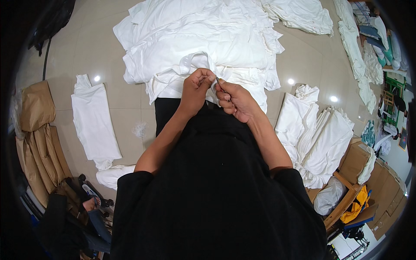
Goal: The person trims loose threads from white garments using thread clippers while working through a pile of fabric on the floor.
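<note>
My left hand (199, 85) pinches the edge of a white garment (191, 61), whose band loops up above the fingers. Close against it, my right hand (234, 97) grips a small dark metal tool (217, 79), with its tip at the left fingertips. Most of the tool is hidden in the fist; it may be thread snips. The garment spreads from my lap over a broad heap of white garments (201, 35) on the floor before me.
Folded white garments lie on the tiled floor to the left (94, 120) and in stacks to the right (325, 139). Brown paper-wrapped bundles (39, 107) stand at far left. Cardboard boxes (357, 159) are at right. Another person's foot (91, 204) shows at lower left.
</note>
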A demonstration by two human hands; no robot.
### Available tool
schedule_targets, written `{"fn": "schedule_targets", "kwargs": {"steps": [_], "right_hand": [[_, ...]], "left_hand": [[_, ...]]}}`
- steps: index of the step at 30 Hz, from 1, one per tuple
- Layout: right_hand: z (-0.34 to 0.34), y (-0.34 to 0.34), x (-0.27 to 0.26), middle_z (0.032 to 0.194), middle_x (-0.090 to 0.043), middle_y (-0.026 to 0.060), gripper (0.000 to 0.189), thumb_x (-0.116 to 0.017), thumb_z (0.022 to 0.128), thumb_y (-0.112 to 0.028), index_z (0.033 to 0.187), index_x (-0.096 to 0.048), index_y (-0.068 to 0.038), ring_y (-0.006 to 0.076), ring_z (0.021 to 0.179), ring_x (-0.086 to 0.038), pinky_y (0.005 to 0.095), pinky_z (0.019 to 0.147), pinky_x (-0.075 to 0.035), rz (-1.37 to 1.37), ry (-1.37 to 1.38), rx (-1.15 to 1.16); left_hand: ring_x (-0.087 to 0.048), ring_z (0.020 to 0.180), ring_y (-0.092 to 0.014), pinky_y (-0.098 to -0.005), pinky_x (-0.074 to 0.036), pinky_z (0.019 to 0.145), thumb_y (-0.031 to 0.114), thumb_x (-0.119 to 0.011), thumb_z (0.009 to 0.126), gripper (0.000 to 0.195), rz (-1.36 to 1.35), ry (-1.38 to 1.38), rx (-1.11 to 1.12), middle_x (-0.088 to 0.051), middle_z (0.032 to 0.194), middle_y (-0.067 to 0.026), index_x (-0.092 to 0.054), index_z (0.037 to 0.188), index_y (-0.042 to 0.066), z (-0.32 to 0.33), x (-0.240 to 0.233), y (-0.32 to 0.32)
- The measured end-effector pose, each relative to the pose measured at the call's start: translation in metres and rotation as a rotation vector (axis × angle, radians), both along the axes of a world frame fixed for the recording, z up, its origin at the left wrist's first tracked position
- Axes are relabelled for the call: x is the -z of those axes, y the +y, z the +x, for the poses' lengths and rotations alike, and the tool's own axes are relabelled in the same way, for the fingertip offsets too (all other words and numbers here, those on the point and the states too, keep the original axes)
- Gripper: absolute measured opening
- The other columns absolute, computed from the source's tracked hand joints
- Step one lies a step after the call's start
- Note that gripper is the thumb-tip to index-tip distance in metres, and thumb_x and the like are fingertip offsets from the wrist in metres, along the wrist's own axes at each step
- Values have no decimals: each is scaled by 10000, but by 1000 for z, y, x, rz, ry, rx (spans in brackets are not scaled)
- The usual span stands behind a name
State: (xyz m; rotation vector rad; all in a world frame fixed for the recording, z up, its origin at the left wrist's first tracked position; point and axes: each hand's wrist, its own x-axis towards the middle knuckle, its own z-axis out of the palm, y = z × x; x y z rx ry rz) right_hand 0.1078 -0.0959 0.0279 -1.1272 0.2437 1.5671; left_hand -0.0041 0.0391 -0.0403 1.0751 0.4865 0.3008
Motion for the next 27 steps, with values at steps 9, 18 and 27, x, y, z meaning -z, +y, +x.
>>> {"fn": "schedule_targets", "kwargs": {"steps": [9, 18, 27], "right_hand": [[-3, 0, -3, 706, -410, -86, 325, -519, 1131, -410, 1000, -580, -119, 27, 501, -275, 212, 429, -189, -16, -17, 31], [-2, -2, -2, 715, -410, -75, 341, -483, 1140, -422, 1020, -581, -118, 32, 504, -274, 211, 426, -192, 16, 25, 79], [-1, -5, -1, 708, -406, -67, 320, -582, 1106, -358, 1131, -606, -39, 33, 550, -312, 222, 476, -255, 37, -336, 324]], "left_hand": [[-503, 798, -16, -194, -432, 728, 134, -627, 1091, 100, 6, 6, -11, -589, 885, 67, -646, 1082, 36, 0, 2, -4], [-503, 793, -25, -221, -451, 754, 196, -610, 1107, 142, -115, 91, -51, -587, 880, 57, -615, 1108, 53, -1, -4, -5], [-599, 923, -53, -294, -546, 917, 209, -582, 1118, 124, -266, 72, -79, -625, 963, 44, -587, 1133, 86, 0, -11, -3]]}}
